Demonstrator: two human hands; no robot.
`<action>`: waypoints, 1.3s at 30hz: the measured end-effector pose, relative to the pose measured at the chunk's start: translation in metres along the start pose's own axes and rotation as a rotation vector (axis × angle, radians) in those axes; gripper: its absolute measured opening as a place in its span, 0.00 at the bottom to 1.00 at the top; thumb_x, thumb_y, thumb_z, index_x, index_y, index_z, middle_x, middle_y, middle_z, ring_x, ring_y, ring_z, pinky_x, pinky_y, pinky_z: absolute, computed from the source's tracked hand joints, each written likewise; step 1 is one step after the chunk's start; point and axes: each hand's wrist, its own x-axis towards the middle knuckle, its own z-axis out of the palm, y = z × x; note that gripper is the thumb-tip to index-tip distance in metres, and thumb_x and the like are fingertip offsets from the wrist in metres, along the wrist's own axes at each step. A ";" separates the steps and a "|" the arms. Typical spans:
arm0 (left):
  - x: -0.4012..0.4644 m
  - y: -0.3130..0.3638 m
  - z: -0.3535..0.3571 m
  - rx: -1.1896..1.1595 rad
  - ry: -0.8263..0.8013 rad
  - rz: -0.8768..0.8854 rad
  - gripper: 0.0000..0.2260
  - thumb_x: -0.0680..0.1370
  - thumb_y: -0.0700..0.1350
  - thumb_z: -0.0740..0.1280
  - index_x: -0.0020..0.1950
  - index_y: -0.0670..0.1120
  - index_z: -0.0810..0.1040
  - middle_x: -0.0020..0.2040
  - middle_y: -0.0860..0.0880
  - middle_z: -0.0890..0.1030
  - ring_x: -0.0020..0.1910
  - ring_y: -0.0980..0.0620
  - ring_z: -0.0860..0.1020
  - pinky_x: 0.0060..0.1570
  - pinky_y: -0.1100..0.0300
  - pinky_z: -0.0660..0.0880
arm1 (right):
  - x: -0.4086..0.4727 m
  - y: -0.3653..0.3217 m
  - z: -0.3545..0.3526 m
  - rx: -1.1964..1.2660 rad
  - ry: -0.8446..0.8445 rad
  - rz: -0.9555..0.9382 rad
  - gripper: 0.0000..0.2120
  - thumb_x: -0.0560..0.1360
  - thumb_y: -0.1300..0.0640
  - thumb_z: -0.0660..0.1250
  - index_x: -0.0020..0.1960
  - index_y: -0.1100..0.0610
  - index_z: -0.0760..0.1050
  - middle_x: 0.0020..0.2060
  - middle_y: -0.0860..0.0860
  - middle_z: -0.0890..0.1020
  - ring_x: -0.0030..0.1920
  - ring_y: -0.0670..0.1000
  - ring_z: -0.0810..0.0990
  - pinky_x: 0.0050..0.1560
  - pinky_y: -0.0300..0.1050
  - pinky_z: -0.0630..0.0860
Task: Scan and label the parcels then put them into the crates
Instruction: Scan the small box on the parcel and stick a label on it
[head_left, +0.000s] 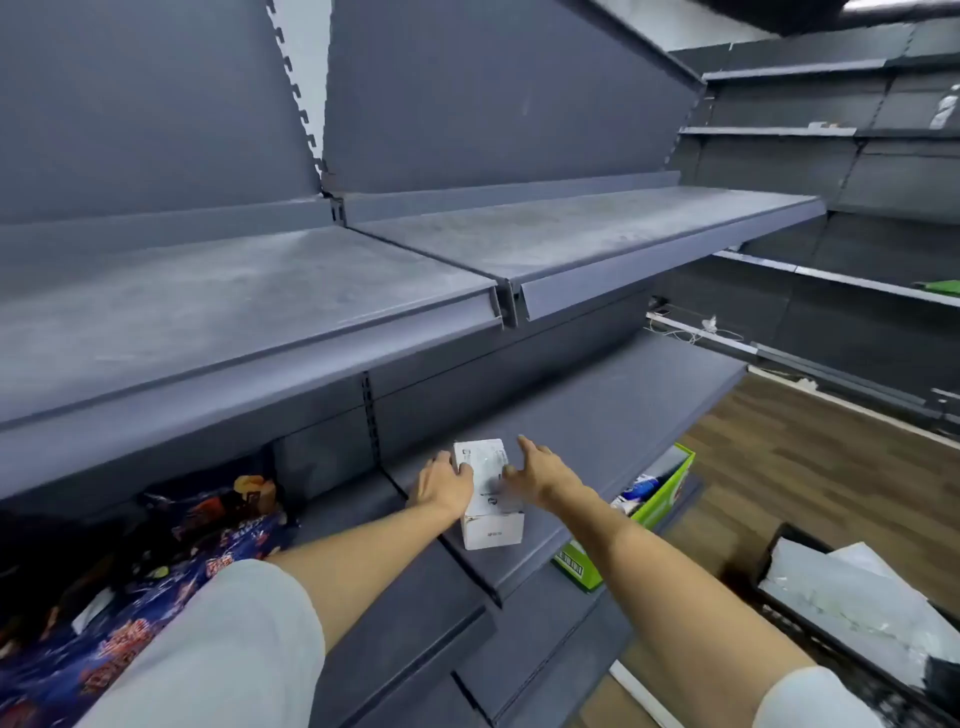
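A small white parcel box (491, 512) lies on the lower grey shelf (613, 415), its labelled top facing up. My left hand (444, 483) holds its left side, thumb on the top edge. My right hand (535, 470) lies on the box's right top, fingers spread and fairly straight. A black crate (779, 551) with white plastic-wrapped parcels (852, 587) stands on the floor at the lower right.
A green cardboard box (654, 506) with items inside sits under the shelf to the right. Colourful snack bags (171, 551) fill the shelf at the left. The upper grey shelves (260, 301) are bare. Wooden floor (831, 457) lies to the right.
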 end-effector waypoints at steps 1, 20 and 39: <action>0.006 -0.001 0.002 -0.034 0.007 -0.036 0.18 0.81 0.49 0.55 0.68 0.43 0.68 0.68 0.42 0.71 0.66 0.43 0.70 0.60 0.56 0.68 | 0.007 -0.001 0.004 0.039 -0.002 0.025 0.31 0.79 0.49 0.56 0.78 0.55 0.50 0.74 0.57 0.63 0.72 0.58 0.64 0.69 0.51 0.64; 0.037 0.067 0.098 -0.422 -0.045 0.115 0.16 0.78 0.43 0.61 0.65 0.50 0.76 0.62 0.47 0.75 0.61 0.45 0.74 0.63 0.55 0.69 | 0.023 0.073 0.012 0.857 0.369 0.312 0.11 0.76 0.51 0.54 0.52 0.53 0.72 0.44 0.50 0.76 0.45 0.52 0.74 0.46 0.44 0.69; -0.180 -0.001 0.317 -0.272 -0.752 0.110 0.18 0.76 0.37 0.61 0.64 0.49 0.77 0.52 0.53 0.81 0.53 0.47 0.80 0.58 0.49 0.76 | -0.213 0.252 0.155 1.193 0.736 0.942 0.14 0.73 0.54 0.56 0.54 0.54 0.75 0.45 0.51 0.81 0.43 0.53 0.79 0.45 0.49 0.76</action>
